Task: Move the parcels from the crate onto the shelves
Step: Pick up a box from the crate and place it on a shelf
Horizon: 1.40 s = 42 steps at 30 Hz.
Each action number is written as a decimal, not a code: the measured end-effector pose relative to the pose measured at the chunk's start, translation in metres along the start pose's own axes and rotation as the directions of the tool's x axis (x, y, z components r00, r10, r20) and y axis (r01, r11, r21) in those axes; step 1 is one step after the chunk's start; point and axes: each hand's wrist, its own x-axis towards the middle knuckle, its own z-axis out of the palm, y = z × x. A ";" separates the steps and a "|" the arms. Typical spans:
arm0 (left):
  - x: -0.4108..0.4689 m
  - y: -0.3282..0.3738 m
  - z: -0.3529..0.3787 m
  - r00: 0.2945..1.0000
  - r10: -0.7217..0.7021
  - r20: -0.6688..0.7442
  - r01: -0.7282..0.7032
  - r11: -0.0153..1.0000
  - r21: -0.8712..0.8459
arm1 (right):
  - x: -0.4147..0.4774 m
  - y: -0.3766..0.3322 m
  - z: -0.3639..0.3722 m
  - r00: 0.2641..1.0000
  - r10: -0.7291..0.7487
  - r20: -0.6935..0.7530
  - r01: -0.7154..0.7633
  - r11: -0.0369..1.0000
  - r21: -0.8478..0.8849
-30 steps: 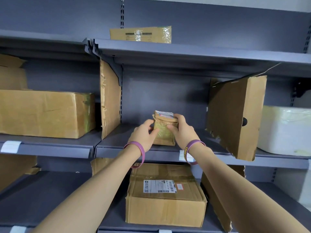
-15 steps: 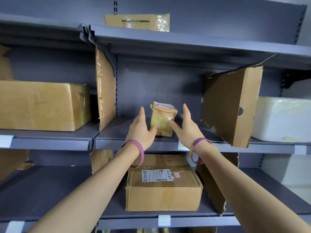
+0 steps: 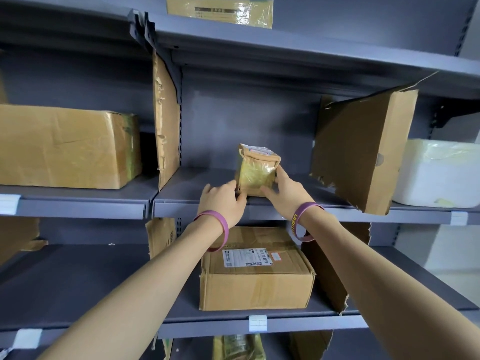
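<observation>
Cupping small taped kraft parcel (image 3: 255, 172) upright on metal shelf (image 3: 207, 207): both hands.

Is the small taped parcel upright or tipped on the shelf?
Upright: the small parcel stands on its base on the middle shelf, label face on top.

Place: it looked like a parcel storeroom or depot.
Shelving: grey metal shelves (image 3: 298, 211) ran in tiers, with white label holders (image 3: 257, 323) clipped to the front edges.
Stock: taped cardboard boxes (image 3: 255, 276) carried a shipping label (image 3: 248, 258).
Dividers: torn cardboard sheets (image 3: 363, 152) separated the bays.
</observation>
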 end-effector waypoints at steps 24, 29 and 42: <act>-0.186 0.231 0.076 0.913 0.399 0.083 -0.268 0.741 -0.616 | -0.316 0.139 -0.147 0.928 0.266 -0.260 -0.301 0.948 -0.105; -0.278 0.317 0.106 0.825 0.508 0.246 -0.219 0.690 -0.690 | -0.438 0.184 -0.199 0.833 0.456 -0.313 -0.501 0.862 -0.078; -0.478 0.487 0.169 0.466 0.730 0.499 -0.141 0.619 -0.773 | -0.694 0.267 -0.283 0.511 0.739 -0.439 -0.832 0.554 -0.036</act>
